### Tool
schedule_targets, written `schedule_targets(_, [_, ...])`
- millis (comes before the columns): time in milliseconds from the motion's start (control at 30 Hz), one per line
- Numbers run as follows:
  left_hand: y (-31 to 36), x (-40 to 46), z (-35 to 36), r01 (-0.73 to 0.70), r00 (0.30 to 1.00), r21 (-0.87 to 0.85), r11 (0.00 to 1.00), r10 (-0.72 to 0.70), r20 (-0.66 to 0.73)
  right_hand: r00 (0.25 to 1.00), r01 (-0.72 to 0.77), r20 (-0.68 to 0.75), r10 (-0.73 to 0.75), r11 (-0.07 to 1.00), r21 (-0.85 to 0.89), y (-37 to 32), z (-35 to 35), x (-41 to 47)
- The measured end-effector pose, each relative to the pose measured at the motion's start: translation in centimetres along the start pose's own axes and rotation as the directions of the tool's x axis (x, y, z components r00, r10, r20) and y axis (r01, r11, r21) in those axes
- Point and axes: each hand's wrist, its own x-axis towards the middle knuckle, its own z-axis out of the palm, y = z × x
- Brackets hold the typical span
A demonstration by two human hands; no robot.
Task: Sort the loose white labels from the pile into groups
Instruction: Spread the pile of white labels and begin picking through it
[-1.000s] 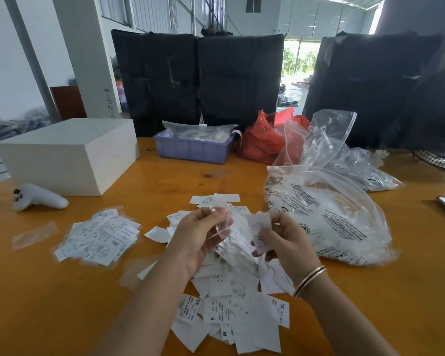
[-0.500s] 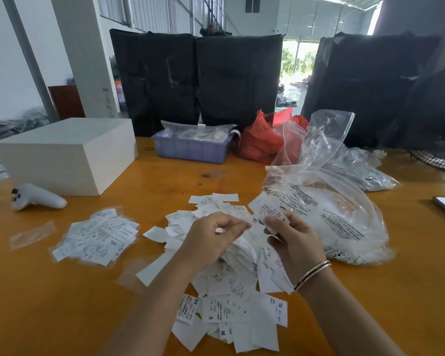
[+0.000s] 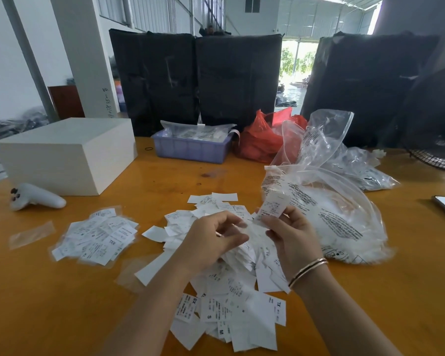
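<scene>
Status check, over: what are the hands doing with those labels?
Right hand pinches one printed white label. Left hand curled over loose white label pile. Nothing in the way.

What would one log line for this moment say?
right hand: holds label | left hand: in pile | sorted group: left

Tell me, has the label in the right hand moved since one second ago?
Yes. The label in the right hand rose, away from the pile, toward the clear bag.
</scene>
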Motion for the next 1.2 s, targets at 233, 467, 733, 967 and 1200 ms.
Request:
schedule_targets(233, [0.3,0.0,0.2,-0.004,1.0,-0.029,1.0,0.004,0.004,0.997,0.057,-0.05,-0.057,0.998,-0.007,1.1,1.1,0.0])
schedule_targets(467, [0.1,0.0,0.3,0.012,1.0,-0.044,0.999,-0.012,-0.013,0.995,0.085,-0.072,-0.072,0.975,0.205,1.6,1.8,0.3])
schedule_targets(733, [0.2,0.2,0.3,0.047,0.995,-0.168,0.985,-0.061,-0.077,0.999,0.049,-0.014,-0.048,0.992,0.117,2.5,1.6,0.3])
schedule_targets(967, [0.5,0.2,0.0,0.11,0.988,-0.315,0.943,-0.139,-0.069,0.998,0.044,0.051,-0.044,0.999,0.002,1.7,0.8,0.3])
schedule_targets(1200, [0.5,0.1,0.2,0.134,0.99,-0.237,0.962,-0.142,-0.019,0.987,0.139,0.108,-0.115,0.956,-0.258,1.6,0.7,0.2])
